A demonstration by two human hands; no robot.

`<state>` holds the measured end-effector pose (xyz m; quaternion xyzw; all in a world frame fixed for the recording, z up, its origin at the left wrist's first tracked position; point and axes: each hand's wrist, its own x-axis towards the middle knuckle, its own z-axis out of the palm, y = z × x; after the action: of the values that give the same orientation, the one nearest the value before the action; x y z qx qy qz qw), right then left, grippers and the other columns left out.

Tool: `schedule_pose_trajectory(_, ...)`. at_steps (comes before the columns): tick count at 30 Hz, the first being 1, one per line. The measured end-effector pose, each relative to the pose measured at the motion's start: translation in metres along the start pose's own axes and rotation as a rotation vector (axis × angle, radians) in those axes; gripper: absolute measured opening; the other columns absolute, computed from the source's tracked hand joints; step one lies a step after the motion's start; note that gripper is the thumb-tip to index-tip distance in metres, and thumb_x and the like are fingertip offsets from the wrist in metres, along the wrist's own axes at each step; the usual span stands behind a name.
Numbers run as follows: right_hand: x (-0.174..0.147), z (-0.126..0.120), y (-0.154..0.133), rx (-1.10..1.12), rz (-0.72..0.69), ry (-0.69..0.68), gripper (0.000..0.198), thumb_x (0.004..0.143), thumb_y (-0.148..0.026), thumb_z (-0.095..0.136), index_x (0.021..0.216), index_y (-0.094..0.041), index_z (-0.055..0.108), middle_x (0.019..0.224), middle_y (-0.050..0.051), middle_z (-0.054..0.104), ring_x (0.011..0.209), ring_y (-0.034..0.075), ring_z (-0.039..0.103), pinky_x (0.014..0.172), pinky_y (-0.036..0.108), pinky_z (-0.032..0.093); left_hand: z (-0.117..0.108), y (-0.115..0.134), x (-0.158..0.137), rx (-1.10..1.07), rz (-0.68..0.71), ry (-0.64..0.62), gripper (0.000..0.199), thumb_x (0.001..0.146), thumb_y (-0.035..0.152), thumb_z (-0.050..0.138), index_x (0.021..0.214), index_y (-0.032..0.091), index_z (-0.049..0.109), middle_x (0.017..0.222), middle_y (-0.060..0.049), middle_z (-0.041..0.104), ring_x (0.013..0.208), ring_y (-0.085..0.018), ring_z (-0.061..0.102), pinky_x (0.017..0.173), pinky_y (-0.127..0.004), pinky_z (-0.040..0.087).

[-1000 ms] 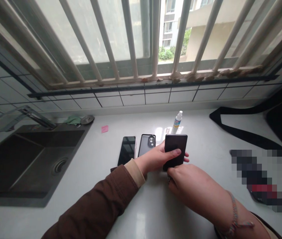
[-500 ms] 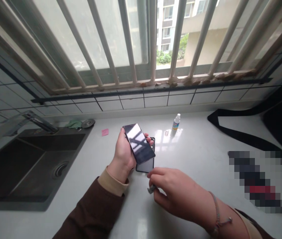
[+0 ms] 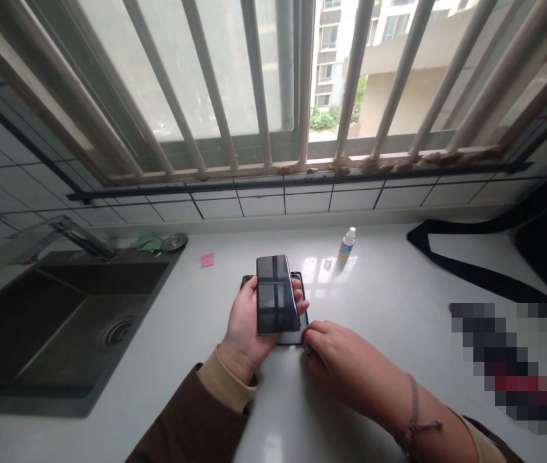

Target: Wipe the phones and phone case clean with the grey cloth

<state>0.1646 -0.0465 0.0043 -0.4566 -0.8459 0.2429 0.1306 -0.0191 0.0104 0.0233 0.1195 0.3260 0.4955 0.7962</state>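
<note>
Head view, centre of the frame: our left hand (image 3: pixel 244 321) holds a glossy black slab-shaped phone (image 3: pixel 277 302) lifted off the white desk (image 3: pixel 398 289), screen up and tilted toward us, so the glass catches the window bars. The grip is closed round its edges, thumb on the near side and fingertips curling over the far side. Under it, partly hidden, lies a black phone case (image 3: pixel 297 334) flat on the desk. Our right hand (image 3: pixel 335 357) rests just right of that case, fingers curled and pinched on something small and grey at the case's lower corner; we cannot tell what it is. A small white spray bottle with a blue label (image 3: pixel 347 243) stands upright above and right of centre, well apart from both hands. At the left of the frame sits a dark sink (image 3: pixel 61 315), with a pink sticky note (image 3: pixel 207 260) near its upper right corner. A black strap (image 3: pixel 470 263) lies along the right.
</note>
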Motion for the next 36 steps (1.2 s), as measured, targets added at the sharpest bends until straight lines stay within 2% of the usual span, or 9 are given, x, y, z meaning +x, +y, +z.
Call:
schedule_pose_trajectory(4,-0.003,-0.018,-0.002,0.085,0.122,0.169,0.018,0.094,-0.013,0.056,0.095,-0.019,0.072,0.101,0.007,0.075,0.088,0.020,0.071,0.082,0.030,0.054,0.000,-0.002,-0.005,0.037,-0.008,-0.072,0.058,0.105,0.049,0.040,0.116,0.005,0.077,0.108,-0.021,0.078,0.087,-0.027,0.076,0.084,-0.043,0.065)
schedule_pose_trajectory(8,-0.006,-0.038,0.007,0.082,0.362,0.572,0.025,0.105,-0.029,0.053,0.109,-0.022,0.076,0.097,0.006,0.081,0.082,0.021,0.075,0.075,0.030,0.053,0.004,-0.011,-0.009,0.098,-0.022,-0.101,0.060,0.105,0.052,0.038,0.119,0.008,0.076,0.111,-0.020,0.077,0.085,-0.027,0.074,0.079,-0.044,0.064)
schedule_pose_trajectory(12,-0.006,-0.040,0.019,-0.089,0.336,0.778,0.036,0.108,-0.025,0.048,0.133,-0.016,0.073,0.120,0.013,0.081,0.098,0.025,0.080,0.088,0.034,0.058,0.004,-0.030,-0.014,0.189,-0.198,-0.191,0.073,0.106,0.059,0.030,0.115,0.004,0.077,0.107,-0.021,0.076,0.083,-0.028,0.075,0.083,-0.045,0.063)
schedule_pose_trajectory(16,-0.002,-0.023,0.026,-0.167,0.108,0.712,0.039,0.109,-0.015,0.047,0.141,-0.012,0.067,0.132,0.015,0.077,0.114,0.025,0.079,0.099,0.035,0.063,0.001,-0.045,-0.019,0.299,-0.355,-0.252,0.079,0.105,0.065,0.030,0.112,0.002,0.076,0.089,-0.022,0.076,0.078,-0.029,0.077,0.081,-0.040,0.061)
schedule_pose_trajectory(22,0.004,-0.008,0.027,-0.235,-0.153,0.669,0.044,0.104,-0.003,0.047,0.146,-0.005,0.062,0.147,0.020,0.066,0.136,0.027,0.066,0.116,0.040,0.056,0.001,-0.054,-0.019,0.324,-0.277,-0.209,0.066,0.109,0.058,0.035,0.113,0.006,0.076,0.080,-0.017,0.077,0.069,-0.027,0.074,0.074,-0.041,0.061)
schedule_pose_trajectory(27,0.003,-0.006,0.016,-0.169,-0.304,0.594,0.047,0.102,-0.001,0.049,0.147,-0.008,0.062,0.146,0.019,0.067,0.138,0.025,0.065,0.119,0.038,0.054,0.000,-0.053,-0.008,0.171,0.014,-0.155,0.044,0.110,0.041,0.048,0.129,0.010,0.074,0.113,-0.014,0.080,0.109,-0.024,0.075,0.114,-0.036,0.048)
schedule_pose_trajectory(29,0.003,-0.005,0.011,-0.136,-0.359,0.569,0.048,0.102,0.000,0.049,0.148,-0.009,0.061,0.147,0.018,0.067,0.138,0.024,0.064,0.119,0.038,0.053,0.001,-0.050,-0.005,0.115,0.007,-0.128,0.049,0.111,0.043,0.046,0.122,0.006,0.077,0.117,-0.018,0.079,0.117,-0.025,0.073,0.117,-0.034,0.045)
schedule_pose_trajectory(33,0.001,-0.002,0.004,-0.091,-0.464,0.515,0.046,0.101,0.001,0.048,0.144,-0.008,0.064,0.144,0.018,0.069,0.138,0.024,0.065,0.120,0.038,0.053,0.001,-0.041,-0.007,0.148,-0.087,0.009,0.070,0.109,0.058,0.041,0.100,0.000,0.079,0.096,-0.022,0.079,0.095,-0.027,0.077,0.098,-0.036,0.057)
schedule_pose_trajectory(36,-0.001,-0.002,0.000,-0.066,-0.522,0.468,0.042,0.102,0.000,0.049,0.140,-0.006,0.066,0.142,0.017,0.071,0.137,0.024,0.065,0.122,0.037,0.051,-0.001,-0.035,-0.008,0.180,-0.078,0.070,0.073,0.107,0.063,0.040,0.099,0.001,0.078,0.082,-0.020,0.076,0.078,-0.025,0.075,0.082,-0.035,0.060)
